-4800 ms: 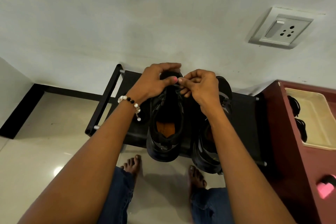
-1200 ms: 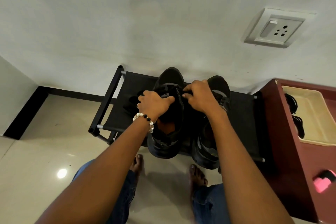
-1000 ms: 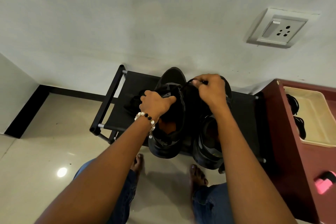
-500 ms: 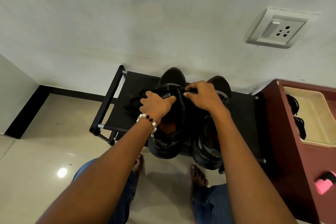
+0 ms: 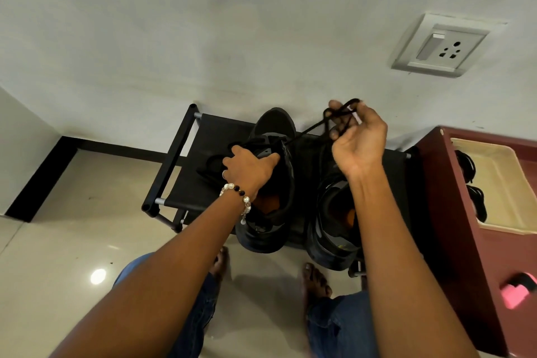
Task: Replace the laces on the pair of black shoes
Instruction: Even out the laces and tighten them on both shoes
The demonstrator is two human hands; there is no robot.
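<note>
Two black shoes stand side by side on a low black rack [image 5: 186, 136], heels toward me. My left hand [image 5: 247, 168] grips the left shoe [image 5: 276, 212] at its tongue and upper eyelets. My right hand [image 5: 356, 136] is raised above the right shoe [image 5: 331, 229] and pinches a black lace [image 5: 313, 126]. The lace runs taut from the left shoe's eyelets up to my fingers, where a loop of it shows. A dark bundle, apparently more lace [image 5: 215, 163], lies on the rack left of the shoes.
The rack stands against a white wall with a socket plate [image 5: 438, 46]. A maroon cabinet [image 5: 465, 212] with a cream tray [image 5: 494, 183] holding dark footwear is on the right. My bare feet [image 5: 313, 279] stand on the glossy tiled floor [image 5: 72, 227].
My right hand has lifted up and to the right from the left shoe's eyelets, drawing the black lace out taut. My left hand stays gripping the left shoe.
</note>
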